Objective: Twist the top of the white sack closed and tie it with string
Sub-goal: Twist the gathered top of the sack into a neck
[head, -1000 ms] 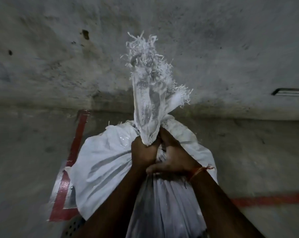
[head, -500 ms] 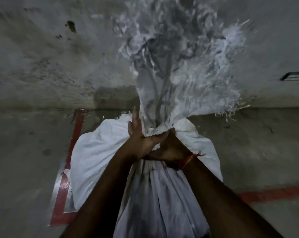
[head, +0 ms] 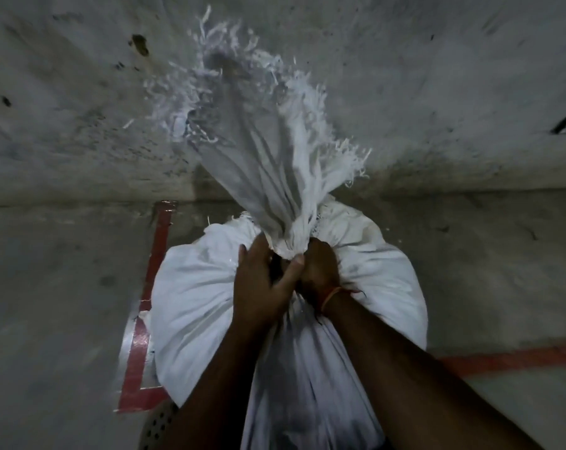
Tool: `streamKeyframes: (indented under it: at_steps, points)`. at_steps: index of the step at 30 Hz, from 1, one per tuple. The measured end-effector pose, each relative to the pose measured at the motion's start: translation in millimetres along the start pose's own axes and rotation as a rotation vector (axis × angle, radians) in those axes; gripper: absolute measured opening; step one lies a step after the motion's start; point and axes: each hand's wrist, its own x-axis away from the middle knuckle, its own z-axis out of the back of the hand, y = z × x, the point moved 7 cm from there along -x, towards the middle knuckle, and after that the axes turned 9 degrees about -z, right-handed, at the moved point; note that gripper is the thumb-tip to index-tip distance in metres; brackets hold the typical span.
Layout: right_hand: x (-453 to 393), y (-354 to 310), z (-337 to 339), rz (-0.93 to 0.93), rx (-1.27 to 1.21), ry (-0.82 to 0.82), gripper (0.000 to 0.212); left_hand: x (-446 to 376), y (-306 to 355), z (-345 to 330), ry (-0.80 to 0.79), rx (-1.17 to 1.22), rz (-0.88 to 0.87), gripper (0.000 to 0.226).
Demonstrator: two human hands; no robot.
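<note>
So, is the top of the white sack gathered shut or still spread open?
Gathered shut: the right hand grips the bunched neck, frayed top fanning above. No string visible.

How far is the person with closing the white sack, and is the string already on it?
Done: the top of the white sack is gathered into a neck, its frayed mouth fanning out above. In hand: the right hand grips that neck, and the left hand holds it from the other side, thumb across. Left: no string is visible, so the tying is not yet done.

The white sack (head: 194, 297) is cut off below; its frayed top (head: 242, 92) is blurred.
</note>
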Motion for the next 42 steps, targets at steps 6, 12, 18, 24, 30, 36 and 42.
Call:
streamKeyframes:
  at_steps: [6,12,18,24,30,36,42]
  points:
    - [14.2,-22.4,22.0,-0.013,-0.048,-0.036,0.038,11.3,5.6,-10.9,-0.255,-0.072,-0.263,0.084]
    - [15.5,-41.7,45.9,-0.087,-0.122,-0.234,0.044,4.6,28.0,-14.1,-0.024,-0.048,-0.197,0.083]
    - [36.3,-65.6,82.1,0.021,-0.463,-0.491,0.073,-16.5,22.7,-7.2,0.063,0.157,-0.031,0.056]
    - [43.3,-85.1,128.6,0.363,-0.15,-0.285,0.095,-31.0,46.6,-1.6,0.075,0.74,0.199,0.043]
    - [55.4,-101.2,136.4,0.918,0.681,0.016,0.088,-34.2,31.1,-7.2,0.005,0.699,0.321,0.038]
    - [39.8,-125.0,103.7,1.231,1.134,-0.148,0.054,-33.7,32.0,-22.8,-0.245,0.605,0.272,0.022]
    - [45.1,-173.8,111.8,1.215,1.354,-0.003,0.025,-39.4,35.0,-11.8,-0.153,0.865,0.343,0.047]
